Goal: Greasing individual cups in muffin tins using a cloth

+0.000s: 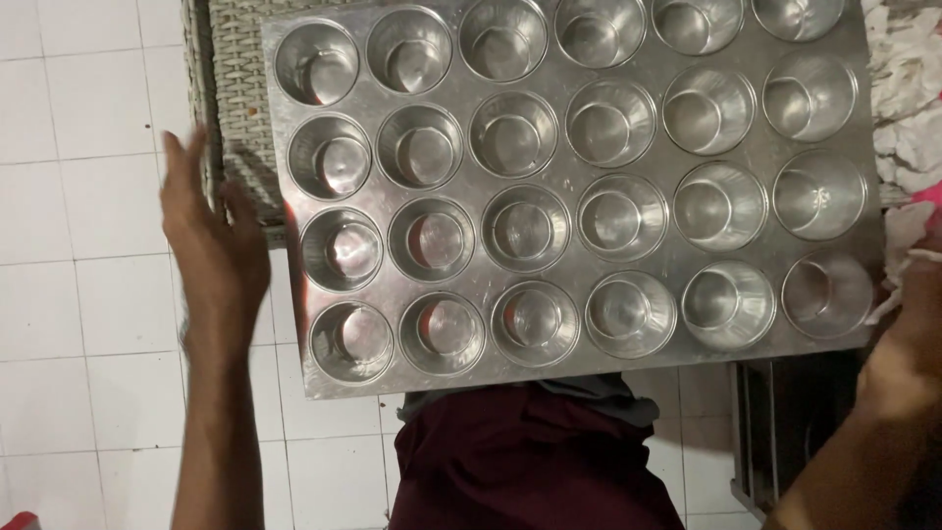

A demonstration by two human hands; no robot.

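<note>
Just left of the muffin tray [574, 211], the left hand [211, 245] is raised with its fingers spread and blurred, holding nothing, close to the tray's left edge but not clearly touching it. At the tray's lower right corner the right hand [917, 314] sits against the edge; whether it grips the metal cannot be told, since its fingers are hidden. The tray, silvery with rows of round empty cups, lies flat between both hands. Under the tray's upper left part shows a woven wicker surface [235, 98]. Right of the tray lies a crumpled white cloth [908, 88]. Left of it spreads a white tiled floor [69, 196]. Below the tray's near edge is dark maroon clothing [530, 461].
</note>
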